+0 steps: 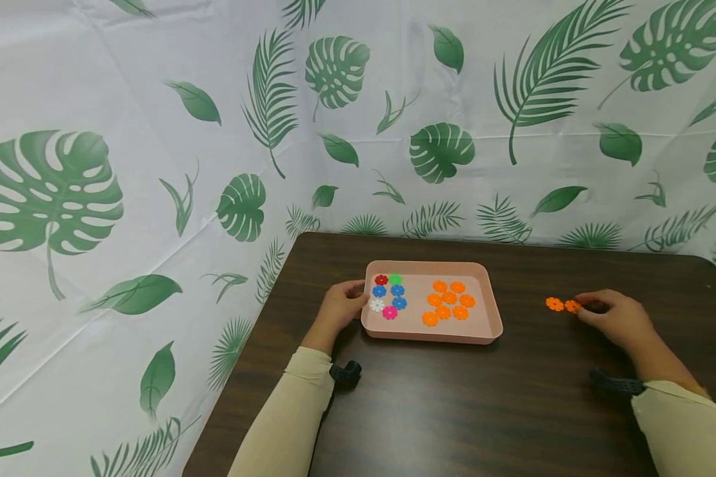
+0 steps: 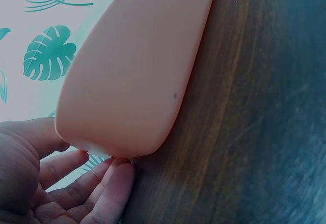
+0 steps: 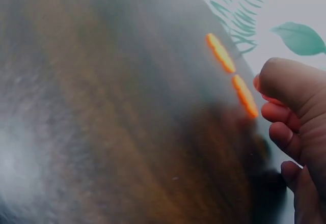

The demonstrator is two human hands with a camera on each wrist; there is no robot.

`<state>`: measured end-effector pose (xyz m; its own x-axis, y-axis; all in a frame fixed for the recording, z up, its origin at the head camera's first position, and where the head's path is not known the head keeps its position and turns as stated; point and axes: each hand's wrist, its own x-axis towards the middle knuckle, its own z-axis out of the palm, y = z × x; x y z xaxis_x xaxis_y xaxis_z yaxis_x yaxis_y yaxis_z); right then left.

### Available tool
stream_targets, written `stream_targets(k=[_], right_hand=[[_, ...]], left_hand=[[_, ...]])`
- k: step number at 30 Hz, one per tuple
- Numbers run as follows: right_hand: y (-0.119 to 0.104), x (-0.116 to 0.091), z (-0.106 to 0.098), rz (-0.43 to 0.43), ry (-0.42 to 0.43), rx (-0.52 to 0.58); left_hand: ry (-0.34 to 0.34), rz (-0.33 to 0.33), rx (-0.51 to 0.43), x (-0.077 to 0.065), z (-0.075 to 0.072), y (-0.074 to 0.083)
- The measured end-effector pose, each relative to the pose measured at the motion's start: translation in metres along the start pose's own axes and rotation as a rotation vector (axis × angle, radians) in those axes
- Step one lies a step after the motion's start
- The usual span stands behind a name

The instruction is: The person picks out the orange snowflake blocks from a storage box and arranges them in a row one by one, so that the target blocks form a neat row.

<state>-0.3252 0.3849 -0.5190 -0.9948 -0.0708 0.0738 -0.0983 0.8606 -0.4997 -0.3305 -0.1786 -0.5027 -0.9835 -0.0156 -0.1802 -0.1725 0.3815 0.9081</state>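
Left hand (image 1: 337, 308) grips pink rectangular plastic tray (image 1: 429, 335), I judge to steady it; right hand (image 1: 623, 321) at orange round plastic disc (image 1: 571, 306) on brown wood-grain tabletop (image 1: 453, 404), right of tray; can't tell if pinched.

A white cloth (image 1: 388, 156) patterned with green leaves (image 1: 435, 151) hangs behind the dark wood-grain table (image 1: 453, 404) and along its left side.
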Motion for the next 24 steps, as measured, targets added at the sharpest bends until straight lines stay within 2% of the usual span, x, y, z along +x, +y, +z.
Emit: stream_targets(k=[4,10,17,24], right_hand=[[-0.002,-0.002,-0.005,0.098,-0.016,0.090],[-0.015,-0.003,-0.010,0.140,-0.031,0.173],[-0.056,0.012,-0.009,0.084,-0.014,0.183],[-0.120,0.034,0.000,-0.019,-0.026,0.233]], left_hand=[[0.003,-0.003,-0.003,0.001,0.000,-0.001],[0.005,-0.007,0.010,0.003,0.000,-0.003],[0.008,-0.002,0.014,0.005,-0.001,-0.003],[0.006,0.015,0.014,0.006,-0.002,-0.006]])
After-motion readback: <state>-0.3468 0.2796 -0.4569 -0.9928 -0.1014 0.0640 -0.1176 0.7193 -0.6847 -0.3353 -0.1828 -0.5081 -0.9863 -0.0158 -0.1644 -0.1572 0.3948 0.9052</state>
